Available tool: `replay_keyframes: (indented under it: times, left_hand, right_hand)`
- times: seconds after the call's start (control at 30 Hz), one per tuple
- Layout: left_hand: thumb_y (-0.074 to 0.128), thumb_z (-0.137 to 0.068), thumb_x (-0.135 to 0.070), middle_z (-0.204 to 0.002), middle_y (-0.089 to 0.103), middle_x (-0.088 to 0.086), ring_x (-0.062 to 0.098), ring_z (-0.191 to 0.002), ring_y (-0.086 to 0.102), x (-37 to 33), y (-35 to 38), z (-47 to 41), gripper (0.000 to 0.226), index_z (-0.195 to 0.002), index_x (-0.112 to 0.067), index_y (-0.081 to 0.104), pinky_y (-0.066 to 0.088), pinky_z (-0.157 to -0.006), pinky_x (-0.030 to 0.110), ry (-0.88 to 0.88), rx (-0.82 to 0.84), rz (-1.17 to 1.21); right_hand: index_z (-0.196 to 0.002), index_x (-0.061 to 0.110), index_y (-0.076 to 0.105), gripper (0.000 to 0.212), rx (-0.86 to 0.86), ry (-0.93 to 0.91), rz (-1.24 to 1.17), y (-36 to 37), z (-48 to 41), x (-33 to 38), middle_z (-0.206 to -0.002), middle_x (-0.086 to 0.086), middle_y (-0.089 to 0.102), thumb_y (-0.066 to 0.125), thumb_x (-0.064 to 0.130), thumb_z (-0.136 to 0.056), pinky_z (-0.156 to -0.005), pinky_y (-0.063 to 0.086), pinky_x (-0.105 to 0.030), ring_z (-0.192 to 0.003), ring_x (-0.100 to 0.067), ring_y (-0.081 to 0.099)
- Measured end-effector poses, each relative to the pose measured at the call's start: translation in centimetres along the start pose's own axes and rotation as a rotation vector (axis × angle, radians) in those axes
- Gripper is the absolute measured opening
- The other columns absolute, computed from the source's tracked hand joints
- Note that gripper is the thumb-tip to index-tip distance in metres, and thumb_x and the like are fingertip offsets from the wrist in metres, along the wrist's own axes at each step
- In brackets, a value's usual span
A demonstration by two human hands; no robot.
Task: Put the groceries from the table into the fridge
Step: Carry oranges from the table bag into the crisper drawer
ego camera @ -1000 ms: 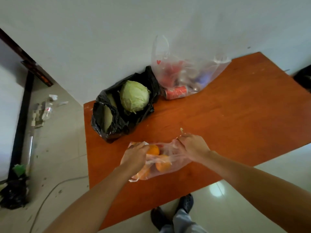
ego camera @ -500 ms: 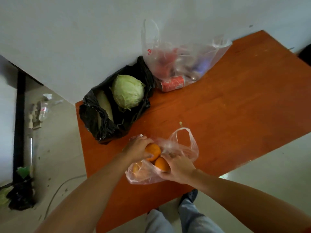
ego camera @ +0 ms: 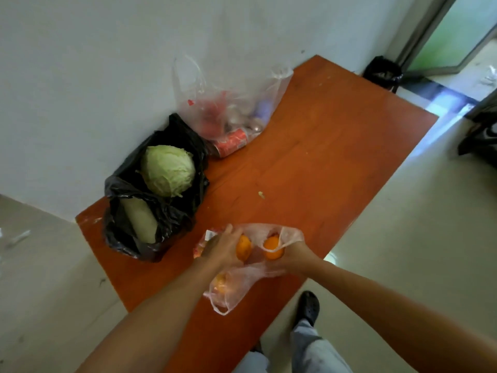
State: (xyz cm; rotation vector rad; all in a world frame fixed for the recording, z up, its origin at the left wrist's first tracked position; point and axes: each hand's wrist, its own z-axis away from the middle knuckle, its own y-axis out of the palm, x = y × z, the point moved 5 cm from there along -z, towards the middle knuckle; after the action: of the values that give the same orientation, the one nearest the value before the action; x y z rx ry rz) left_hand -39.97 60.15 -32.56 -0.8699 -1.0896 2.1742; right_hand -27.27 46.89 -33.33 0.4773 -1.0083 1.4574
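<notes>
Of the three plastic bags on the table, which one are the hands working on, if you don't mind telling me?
The clear bag of oranges at the near edge: both the left hand and right hand grip it. The black bag with the cabbage and the clear bag of cans sit untouched by the wall.

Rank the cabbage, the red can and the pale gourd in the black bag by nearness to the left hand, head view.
From the left hand:
1. Pale gourd, in the black bag, just left of the hand.
2. Cabbage, beyond the gourd, near the wall.
3. Red can, farthest, inside the clear bag by the wall.
</notes>
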Motion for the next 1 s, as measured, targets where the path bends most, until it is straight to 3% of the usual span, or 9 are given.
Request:
replay_keyframes:
  times: [0.1,0.2,0.27,0.33,0.47,0.7,0.87,1.0]
  left_hand:
    - [0.081,-0.065,-0.041,-0.115,0.037,0.002,0.027,-0.103,0.05,0.1,-2.4,0.7,0.069,-0.116,-0.023,0.038,0.046,-0.073,0.037,-0.033,-0.129,0.018]
    - [0.078,-0.065,-0.046,-0.116,0.037,0.004,0.025,-0.11,0.044,-0.7,-5.3,1.1,0.071,-0.117,-0.019,0.038,0.042,-0.084,0.035,-0.015,-0.259,-0.043]
    - [0.074,-0.067,-0.048,-0.12,0.041,0.004,0.024,-0.113,0.042,-1.7,-7.4,1.3,0.073,-0.122,-0.017,0.037,0.039,-0.088,0.033,0.012,-0.326,-0.086]
    - [0.072,-0.069,-0.048,-0.119,0.047,0.003,0.023,-0.11,0.042,-3.1,-9.6,1.4,0.072,-0.125,-0.017,0.037,0.039,-0.089,0.032,0.065,-0.395,-0.123]
    - [0.072,-0.071,-0.044,-0.116,0.046,0.006,0.026,-0.105,0.048,-8.1,-13.3,0.6,0.072,-0.129,-0.017,0.039,0.045,-0.089,0.035,0.191,-0.499,-0.157]
    - [0.074,-0.074,-0.031,-0.122,0.04,0.009,0.026,-0.107,0.051,-24.6,-16.4,-2.2,0.071,-0.135,-0.024,0.039,0.053,-0.081,0.036,0.463,-0.516,-0.188]
    - [0.073,-0.077,-0.029,-0.122,0.04,0.008,0.023,-0.105,0.049,-39.6,-14.9,-4.2,0.068,-0.134,-0.024,0.037,0.051,-0.08,0.032,0.645,-0.499,-0.249]
    - [0.076,-0.073,-0.028,-0.122,0.04,0.007,0.026,-0.105,0.049,-51.7,-12.2,-6.1,0.071,-0.133,-0.024,0.039,0.054,-0.081,0.04,0.734,-0.43,-0.28]
  right_hand:
    - [-0.084,0.027,0.055,0.039,-0.099,-0.06,-0.084,-1.6,0.9,3.8,-0.078,0.007,0.062,0.089,0.019,-0.065,-0.063,0.052,-0.025,-0.07,-0.006,0.061]
    - [-0.09,0.029,0.058,0.037,-0.17,-0.101,-0.033,-4.0,1.4,7.0,-0.084,-0.001,0.062,0.085,0.026,-0.066,-0.055,0.055,-0.033,-0.068,-0.013,0.063]
    - [-0.096,0.027,0.062,0.037,-0.181,-0.087,0.182,-5.8,2.0,8.4,-0.085,0.002,0.065,0.083,0.03,-0.066,-0.057,0.055,-0.032,-0.073,-0.015,0.065]
    - [-0.104,0.026,0.061,0.043,-0.233,-0.116,0.493,-7.9,3.5,9.9,-0.094,0.004,0.063,0.081,0.037,-0.068,-0.068,0.053,-0.032,-0.084,-0.016,0.062]
    - [-0.126,0.029,0.048,0.06,-0.424,-0.192,0.905,-13.1,7.5,10.8,-0.113,0.003,0.05,0.074,0.043,-0.074,-0.075,0.05,-0.032,-0.097,-0.019,0.055]
    - [-0.131,0.025,0.044,0.057,-0.687,-0.098,0.983,-25.9,16.9,6.2,-0.121,-0.002,0.048,0.066,0.036,-0.08,-0.079,0.049,-0.034,-0.104,-0.023,0.053]
    - [-0.13,0.025,0.047,0.057,-0.841,0.045,0.947,-36.1,25.4,-0.6,-0.124,-0.004,0.05,0.067,0.032,-0.077,-0.079,0.049,-0.035,-0.106,-0.027,0.054]
    - [-0.13,0.024,0.048,0.057,-0.938,0.137,0.909,-43.8,32.0,-6.7,-0.125,-0.005,0.049,0.069,0.033,-0.077,-0.08,0.048,-0.035,-0.11,-0.027,0.052]
